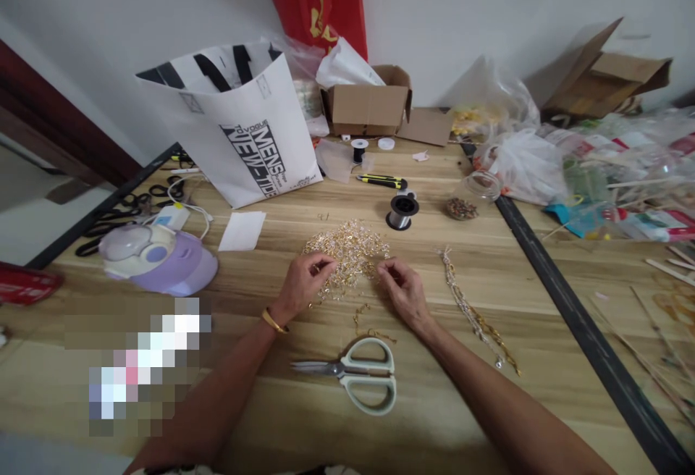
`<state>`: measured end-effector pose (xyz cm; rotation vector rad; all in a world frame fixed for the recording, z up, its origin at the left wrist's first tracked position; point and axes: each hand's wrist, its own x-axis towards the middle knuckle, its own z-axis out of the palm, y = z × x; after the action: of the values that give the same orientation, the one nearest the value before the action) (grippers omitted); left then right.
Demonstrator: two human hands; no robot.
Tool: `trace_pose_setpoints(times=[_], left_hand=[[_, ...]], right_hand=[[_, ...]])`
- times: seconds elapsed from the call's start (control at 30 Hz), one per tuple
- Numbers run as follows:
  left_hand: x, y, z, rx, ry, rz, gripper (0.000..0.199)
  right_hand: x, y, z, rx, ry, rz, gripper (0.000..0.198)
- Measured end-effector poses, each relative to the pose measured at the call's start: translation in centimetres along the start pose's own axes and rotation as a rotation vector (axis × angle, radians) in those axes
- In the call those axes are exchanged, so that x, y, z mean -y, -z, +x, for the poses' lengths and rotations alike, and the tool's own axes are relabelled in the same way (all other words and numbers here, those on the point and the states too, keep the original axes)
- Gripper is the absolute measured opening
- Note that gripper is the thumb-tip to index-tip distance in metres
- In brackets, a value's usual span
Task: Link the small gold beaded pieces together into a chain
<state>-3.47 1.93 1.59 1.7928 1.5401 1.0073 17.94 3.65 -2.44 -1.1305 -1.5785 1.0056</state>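
A loose heap of gold and clear beads or chain pieces [350,247] lies on the wooden table between my hands. My left hand [307,279] rests at the heap's left edge, thumb and fingers pinched together; what they hold, if anything, is too small to make out. On the right side of the heap, my right hand [400,287] is likewise closed in a pinch, its contents unclear. Below the heap lies a short gold chain [361,319]. Nearer me are scissors [352,373] with pale handles, blades pointing left. Right of my right hand stretch several gold and silver chains [472,316].
Behind the heap stand a wire spool [402,213], a yellow-black utility knife [380,181] and a clear jar [472,196] on its side. A white bag [244,127] and purple appliance [163,258] stand left. Plastic bags [532,164] crowd the right, past a black strip [565,301].
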Motion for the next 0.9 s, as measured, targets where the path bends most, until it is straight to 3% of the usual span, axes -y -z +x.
trace_pose_setpoints(times=[0.3, 0.63, 0.9], left_hand=[[-0.2, 1.0, 0.8, 0.193, -0.106, 0.168, 0.013], [-0.4, 3.4, 0.8, 0.471, -0.096, 0.294, 0.012], [-0.4, 3.9, 0.1, 0.653, -0.127, 0.408, 0.014]], right_hand=[[-0.3, 0.1, 0.1, -0.027, -0.036, 0.037, 0.019], [-0.6, 0.2, 0.1, -0.006, -0.056, 0.085, 0.02], [-0.4, 0.2, 0.1, -0.001, -0.049, 0.067, 0.021]])
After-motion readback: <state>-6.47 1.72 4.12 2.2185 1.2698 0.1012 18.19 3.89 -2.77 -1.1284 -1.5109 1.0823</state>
